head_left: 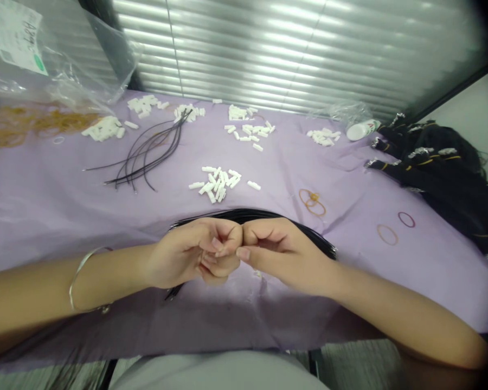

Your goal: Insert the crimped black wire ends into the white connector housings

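Note:
My left hand [191, 252] and my right hand [278, 249] meet knuckle to knuckle over the near middle of the purple cloth [44, 211]. Both have their fingers curled and pinched together; what they pinch is too small to make out. Under and behind them lies a curved bundle of thin black cords [244, 215], its end showing below my left hand. A silver bangle [79, 281] sits on my left wrist. A small heap of white tube pieces [217, 184] lies just beyond the hands.
Several loose black cords [146, 154] fan out at left. More white tube heaps [250, 131] line the back. Rubber bands [312, 203] lie at right, a yellow pile [24, 123] far left. Black finished bundles [439, 173] sit far right; plastic bags [57, 54] at back left.

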The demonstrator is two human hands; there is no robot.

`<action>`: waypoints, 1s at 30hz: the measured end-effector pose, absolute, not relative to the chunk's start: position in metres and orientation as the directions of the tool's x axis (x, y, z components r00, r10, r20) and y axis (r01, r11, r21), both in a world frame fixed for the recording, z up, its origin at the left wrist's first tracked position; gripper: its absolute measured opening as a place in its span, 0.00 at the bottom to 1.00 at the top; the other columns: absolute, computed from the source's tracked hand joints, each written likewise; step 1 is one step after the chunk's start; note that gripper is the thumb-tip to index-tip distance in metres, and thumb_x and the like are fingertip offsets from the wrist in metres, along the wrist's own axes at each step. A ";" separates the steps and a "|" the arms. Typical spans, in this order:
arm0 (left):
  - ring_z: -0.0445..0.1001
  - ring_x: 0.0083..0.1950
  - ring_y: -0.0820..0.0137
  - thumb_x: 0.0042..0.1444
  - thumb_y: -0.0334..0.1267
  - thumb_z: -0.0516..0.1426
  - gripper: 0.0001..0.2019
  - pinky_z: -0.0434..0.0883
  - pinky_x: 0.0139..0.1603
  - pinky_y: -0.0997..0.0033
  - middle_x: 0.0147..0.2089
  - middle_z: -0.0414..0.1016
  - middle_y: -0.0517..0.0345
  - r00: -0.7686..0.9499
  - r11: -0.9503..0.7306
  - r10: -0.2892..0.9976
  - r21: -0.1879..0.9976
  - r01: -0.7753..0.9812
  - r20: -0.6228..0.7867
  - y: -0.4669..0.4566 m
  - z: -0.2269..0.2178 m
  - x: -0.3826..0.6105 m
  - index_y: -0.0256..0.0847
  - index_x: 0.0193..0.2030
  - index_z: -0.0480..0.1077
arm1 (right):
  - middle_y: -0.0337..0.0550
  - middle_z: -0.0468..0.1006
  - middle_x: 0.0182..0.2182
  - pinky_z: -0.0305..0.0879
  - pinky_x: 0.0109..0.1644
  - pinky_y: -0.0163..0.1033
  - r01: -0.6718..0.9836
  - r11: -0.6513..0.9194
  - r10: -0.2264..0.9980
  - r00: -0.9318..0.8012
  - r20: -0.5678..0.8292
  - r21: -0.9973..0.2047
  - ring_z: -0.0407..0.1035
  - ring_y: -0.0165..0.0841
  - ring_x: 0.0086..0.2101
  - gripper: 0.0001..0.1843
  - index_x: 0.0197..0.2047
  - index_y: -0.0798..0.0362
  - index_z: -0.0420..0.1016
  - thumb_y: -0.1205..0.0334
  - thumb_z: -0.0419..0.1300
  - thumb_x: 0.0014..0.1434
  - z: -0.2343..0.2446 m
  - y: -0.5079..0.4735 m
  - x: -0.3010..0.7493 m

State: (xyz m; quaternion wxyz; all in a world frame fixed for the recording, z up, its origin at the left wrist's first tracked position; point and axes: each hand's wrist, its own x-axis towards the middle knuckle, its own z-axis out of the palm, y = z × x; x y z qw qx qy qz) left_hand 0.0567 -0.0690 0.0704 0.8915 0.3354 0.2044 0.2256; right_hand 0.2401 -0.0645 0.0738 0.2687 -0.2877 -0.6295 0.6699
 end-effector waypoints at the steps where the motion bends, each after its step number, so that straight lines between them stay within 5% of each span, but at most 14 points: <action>1: 0.42 0.21 0.78 0.45 0.33 0.52 0.08 0.45 0.21 0.77 0.20 0.43 0.66 0.817 0.673 0.538 0.690 -0.266 -0.209 -0.069 0.070 0.056 0.39 0.22 0.54 | 0.31 0.56 0.20 0.47 0.25 0.31 0.003 -0.064 0.723 -0.689 -0.049 -0.998 0.48 0.21 0.23 0.18 0.21 0.55 0.56 0.64 0.60 0.56 0.074 -0.064 0.240; 30: 0.42 0.21 0.77 0.47 0.31 0.50 0.06 0.46 0.22 0.77 0.20 0.44 0.65 0.833 0.679 0.526 0.675 -0.288 -0.174 -0.068 0.068 0.055 0.38 0.23 0.55 | 0.31 0.55 0.20 0.46 0.25 0.31 -0.055 -0.101 0.715 -0.698 -0.035 -0.993 0.48 0.22 0.23 0.17 0.21 0.55 0.56 0.65 0.61 0.55 0.069 -0.065 0.240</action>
